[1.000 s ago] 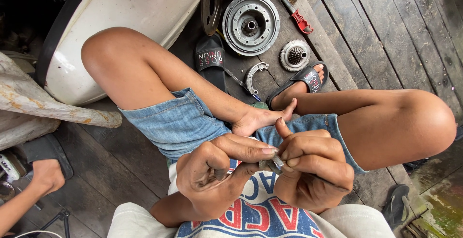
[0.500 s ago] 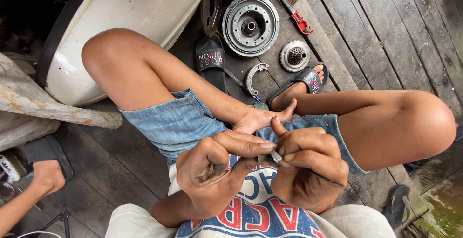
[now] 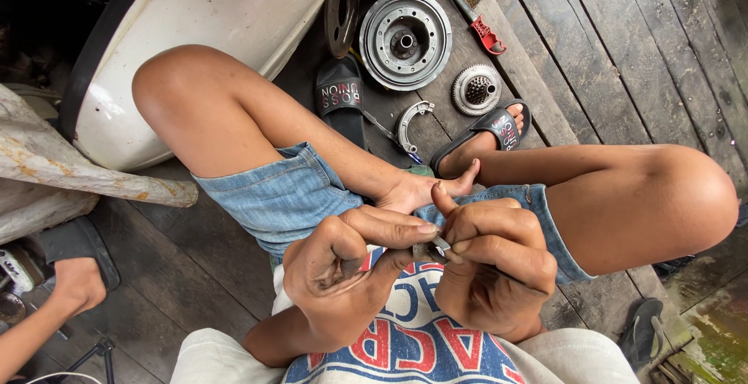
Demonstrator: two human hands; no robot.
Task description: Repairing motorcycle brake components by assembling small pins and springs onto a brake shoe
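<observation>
I sit cross-legged on a wooden floor, hands together above my lap. My left hand (image 3: 343,275) pinches a small metal part (image 3: 433,249) between thumb and forefinger. My right hand (image 3: 495,267) is curled tight around the same part from the other side, thumb raised. Most of the part is hidden by my fingers. On the planks beyond my feet lie a round metal drum hub (image 3: 405,40), a small toothed gear (image 3: 476,89) and a curved brake shoe (image 3: 411,123).
A wire brush with a red handle (image 3: 467,6) lies at the top. A white curved body panel (image 3: 210,26) fills the upper left. A black sandal (image 3: 340,96) sits near my foot. Another person's hand (image 3: 74,287) rests at the lower left.
My hands have shifted slightly; the fingers worked the small part, and the right thumb lifted a little. Nothing on the floor moved.
</observation>
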